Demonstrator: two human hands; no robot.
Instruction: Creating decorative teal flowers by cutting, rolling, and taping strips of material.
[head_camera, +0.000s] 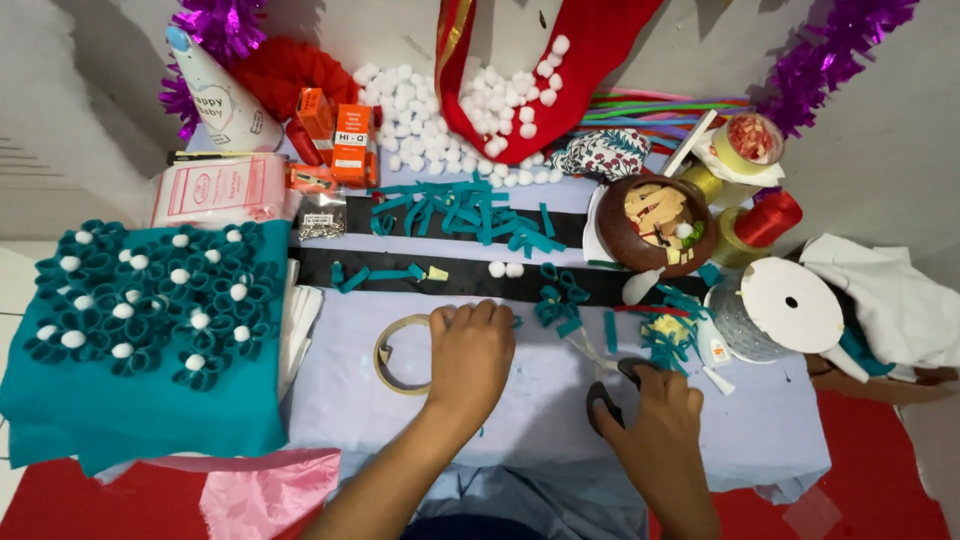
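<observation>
our left hand (470, 352) lies palm down on the pale lilac cloth (520, 415), fingers curled loosely over the far edge of a ring of tape (398, 355), touching it rather than clamping it. our right hand (660, 408) is closed around the black handles of a pair of scissors (605, 375), whose blades point up and left toward a cluster of teal felt strips (558, 305). going down in size from there: we see the big teal felt sheet (130, 400) on the left, covered with felt flowers that each hold a white pompom at the centre; a red fabric piece (590, 50) at the top with a heap of white pompoms (430, 125) beside and on it; a black band (470, 275) running across the cloth just beyond our left hand, with two loose pompoms and more teal strips on it; a white cardboard disc (790, 303) on a spool to the right; a brown bowl (620, 235) of scraps above our right hand; a party hat (215, 95) at the upper left; orange boxes (350, 140) near it; and a red ribbon spool (768, 218) by the bowl.
</observation>
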